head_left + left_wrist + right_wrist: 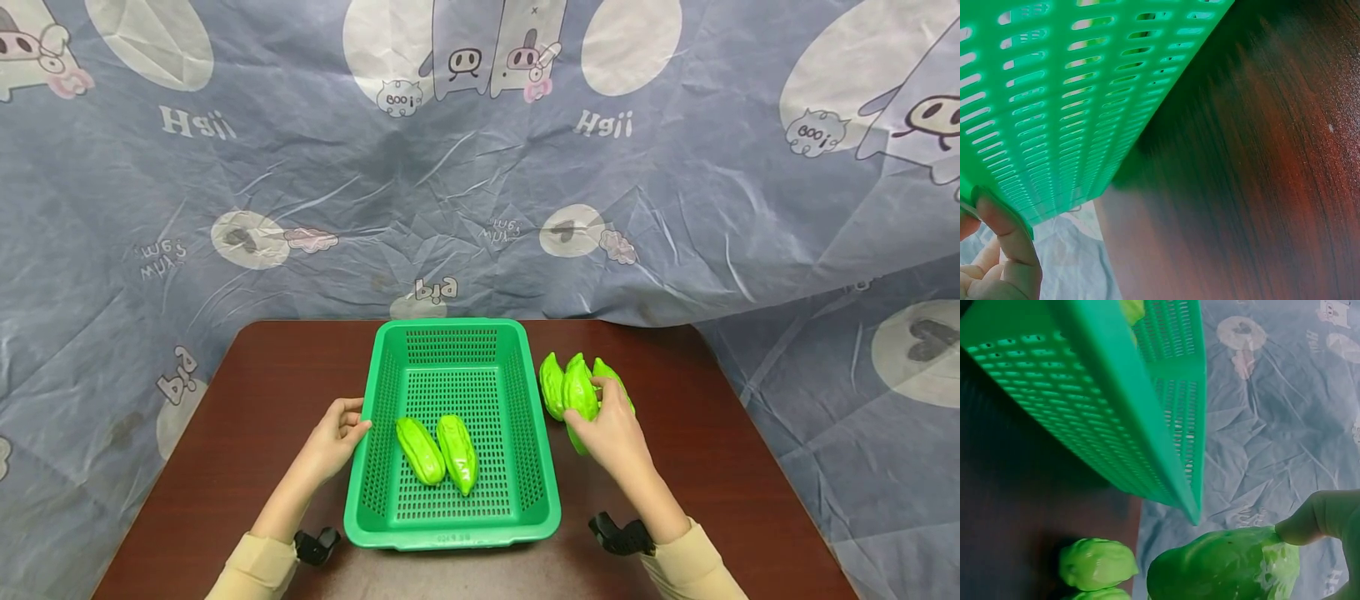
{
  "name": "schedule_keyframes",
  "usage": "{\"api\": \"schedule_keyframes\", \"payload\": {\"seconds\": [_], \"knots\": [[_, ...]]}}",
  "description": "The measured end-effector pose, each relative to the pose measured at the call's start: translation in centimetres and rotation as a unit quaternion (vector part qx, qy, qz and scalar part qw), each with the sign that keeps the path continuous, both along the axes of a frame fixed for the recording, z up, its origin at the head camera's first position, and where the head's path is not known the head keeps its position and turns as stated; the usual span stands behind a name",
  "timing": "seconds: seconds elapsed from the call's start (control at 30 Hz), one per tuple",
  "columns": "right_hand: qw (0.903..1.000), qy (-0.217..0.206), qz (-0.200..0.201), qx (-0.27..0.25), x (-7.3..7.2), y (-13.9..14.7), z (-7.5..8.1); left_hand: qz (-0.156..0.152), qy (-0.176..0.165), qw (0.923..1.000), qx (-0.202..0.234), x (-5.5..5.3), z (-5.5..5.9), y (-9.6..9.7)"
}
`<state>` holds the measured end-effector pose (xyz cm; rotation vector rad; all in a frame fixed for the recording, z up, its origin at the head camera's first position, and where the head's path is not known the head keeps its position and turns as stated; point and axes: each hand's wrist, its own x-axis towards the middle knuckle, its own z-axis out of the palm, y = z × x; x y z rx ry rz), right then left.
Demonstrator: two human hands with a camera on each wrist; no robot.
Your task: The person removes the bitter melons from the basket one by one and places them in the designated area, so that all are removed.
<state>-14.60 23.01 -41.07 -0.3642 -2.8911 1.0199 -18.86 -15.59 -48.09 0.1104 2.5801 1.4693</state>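
A green plastic basket with slotted walls stands in the middle of the table. Two light green bitter melons, one on the left and one on the right, lie side by side on its floor. My left hand grips the basket's left rim, its curled fingers showing at the edge in the left wrist view. To the right of the basket, my right hand holds a bitter melon between thumb and fingers. Several more bitter melons lie around and under that hand, partly hidden.
The dark wooden table reaches out on both sides of the basket. Behind it hangs a blue-grey patterned cloth. A black strap circles the right wrist, another the left.
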Motion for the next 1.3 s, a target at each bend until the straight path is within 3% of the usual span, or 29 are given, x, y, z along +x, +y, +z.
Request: {"api": "schedule_keyframes", "payload": {"seconds": [0.5,1.3], "knots": [[0.9996,-0.028,0.002,0.005,0.9,1.0,-4.0,0.001,0.0,1.0,0.004,-0.2,-0.3,-0.1],[0.9972,-0.071,0.019,0.015,1.3,1.6,-8.2,0.005,0.003,1.0,0.003,-0.1,-0.1,0.0]]}}
